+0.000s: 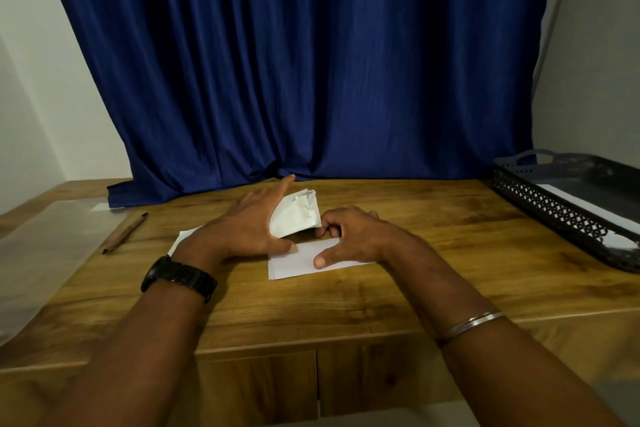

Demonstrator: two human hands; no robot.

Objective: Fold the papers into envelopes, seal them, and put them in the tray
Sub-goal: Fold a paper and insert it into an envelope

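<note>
Centre of the table (pixel 346 305), a person's left hand (pixel 242 229), fingers straight, props up the paper (pixel 298 262) by its crumpled flap (pixel 298 215). The right hand (pixel 349 239) pinches the flap's edge, thumb apparently pinning the sheet for a crease. The tray (pixel 554 215) waits well apart.

Dim, even indoor light, warm cast. White paper (pixel 298 215) between left hand (pixel 242 229) and right hand (pixel 356 236) is brightest area, not blown out. Small dark shadow under its raised flap; soft shadows beneath both hands on table (pixel 346 305). Pale sheen on table far left of left hand. Curtain (pixel 294 62) folds murky. Wide-angle bowing at side edges; tray (pixel 554 208) far right of right hand soft, smeared. Bottom corners blurred.
</note>
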